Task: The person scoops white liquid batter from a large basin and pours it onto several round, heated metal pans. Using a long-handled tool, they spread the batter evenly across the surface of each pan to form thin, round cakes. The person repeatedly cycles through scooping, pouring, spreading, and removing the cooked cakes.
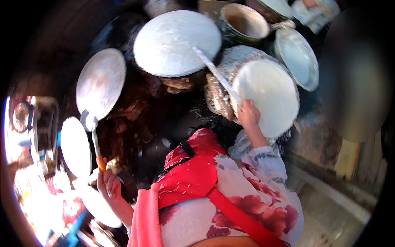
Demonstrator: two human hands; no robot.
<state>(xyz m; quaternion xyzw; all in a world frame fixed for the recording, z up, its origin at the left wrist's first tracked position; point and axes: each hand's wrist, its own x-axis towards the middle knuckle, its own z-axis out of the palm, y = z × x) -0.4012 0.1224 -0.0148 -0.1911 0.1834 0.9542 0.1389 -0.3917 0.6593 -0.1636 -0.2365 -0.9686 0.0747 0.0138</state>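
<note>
My left hand (109, 181) is closed around the orange handle of a long metal ladle (95, 142). The ladle's rounded head lies against the lower edge of a tilted round pale plate or lid (101, 80). In my right hand (249, 113) is a long flat white stick (216, 75), gripped at its near end. The stick slants away to the left, and its far tip overlaps the large round white disc (177, 43) in view; contact cannot be told. Below and beside this hand is a round vessel of smooth white contents (269, 96), its outside crinkled and crusted.
A pale basin (298, 59) stands at the right, near a green-rimmed pot (245, 20) at the back. More white discs (76, 146) line the left side. A fan (21, 116) shows at far left. Brown stove-like blocks (181, 83) sit under the large disc.
</note>
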